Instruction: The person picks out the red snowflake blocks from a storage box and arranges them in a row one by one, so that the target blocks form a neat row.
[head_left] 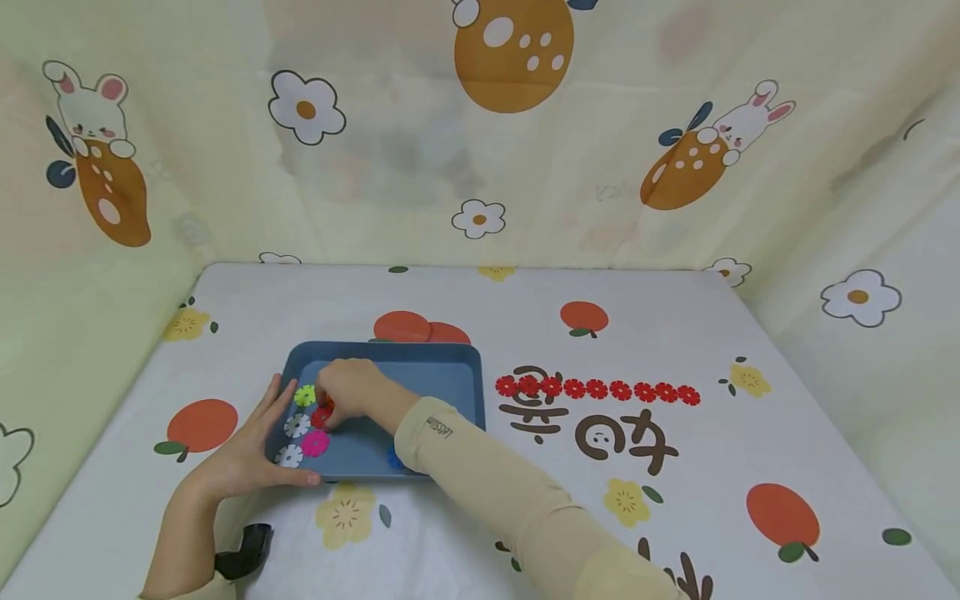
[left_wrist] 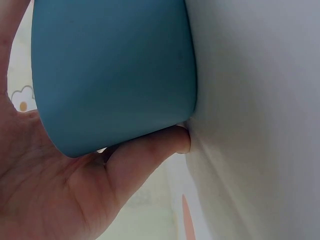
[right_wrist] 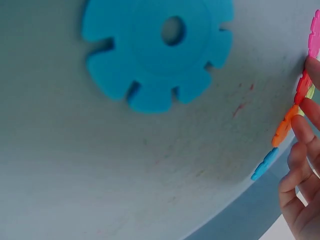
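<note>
Inside the blue tray (head_left: 450, 383), my right hand (head_left: 360, 392) pinches a red notched snowflake disc (head_left: 321, 418) with its fingertips. Close around it lie a yellow-green disc (head_left: 305, 395), a pink disc (head_left: 315, 443) and two white discs (head_left: 297, 425). An orange disc (right_wrist: 285, 127) lies right at the fingers in the right wrist view. My left hand (head_left: 247, 454) rests on the tray's near left corner, its fingers along the left side and its thumb straight along the front wall. The left wrist view shows that thumb against the tray's outer wall (left_wrist: 115, 75).
To the right of the tray, several red discs (head_left: 597, 389) form a straight row on the printed tablecloth (head_left: 720, 433). A blue disc (head_left: 395, 457) lies in the tray, partly behind the right sleeve (head_left: 487, 467). A patterned curtain (head_left: 375, 183) stands behind the table.
</note>
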